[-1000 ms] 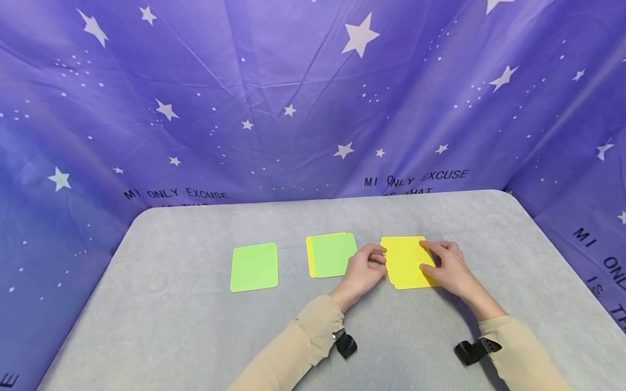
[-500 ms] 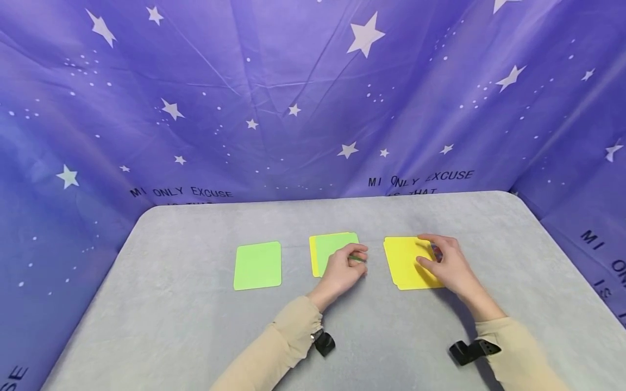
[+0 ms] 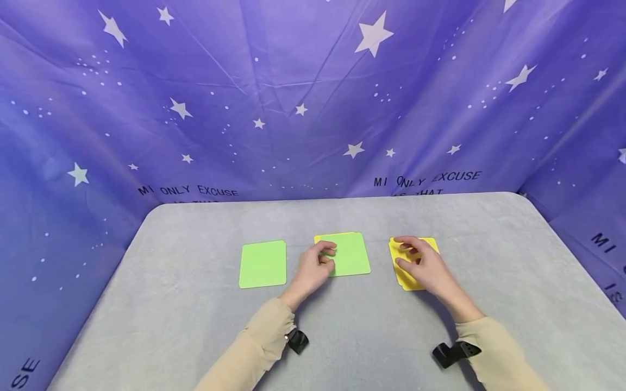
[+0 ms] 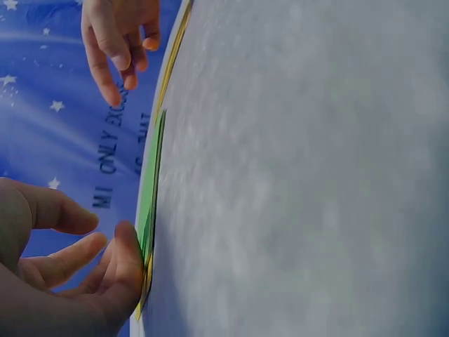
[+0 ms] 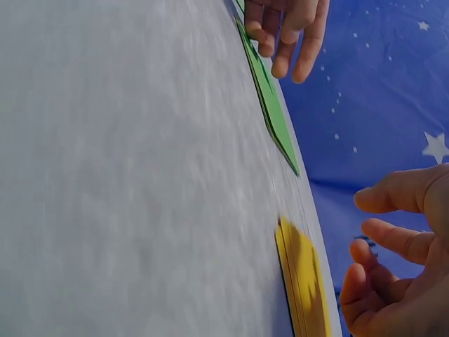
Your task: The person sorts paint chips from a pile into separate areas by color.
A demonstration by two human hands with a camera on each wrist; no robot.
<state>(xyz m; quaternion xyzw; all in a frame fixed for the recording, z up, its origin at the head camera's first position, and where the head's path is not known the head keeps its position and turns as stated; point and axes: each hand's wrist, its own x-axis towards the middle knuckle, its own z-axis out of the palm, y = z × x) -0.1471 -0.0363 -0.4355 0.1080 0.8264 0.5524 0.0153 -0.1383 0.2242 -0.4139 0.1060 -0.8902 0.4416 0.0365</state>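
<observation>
Square cards lie flat in three places on the table, seen in the head view. A green pile (image 3: 263,265) is at the left. In the middle, green cards (image 3: 349,255) top a pile with a yellow edge showing beneath. A yellow pile (image 3: 397,271) lies at the right. My left hand (image 3: 313,269), fingers bent loosely and apart, hovers at the left side of the middle pile. Its fingertips come right to the pile's edge in the left wrist view. My right hand (image 3: 426,269) hangs over the yellow pile, thumb and fingers spread around nothing.
The cards stand on a grey table (image 3: 195,326) with rounded far corners. A purple-blue cloth (image 3: 293,65) with white stars and lettering hangs behind and at both sides. Each wrist wears a small black camera on a strap.
My left hand has moved left, from the yellow pile's left edge, across the middle pile to its left side. My right hand has shifted left over the yellow pile from its right edge.
</observation>
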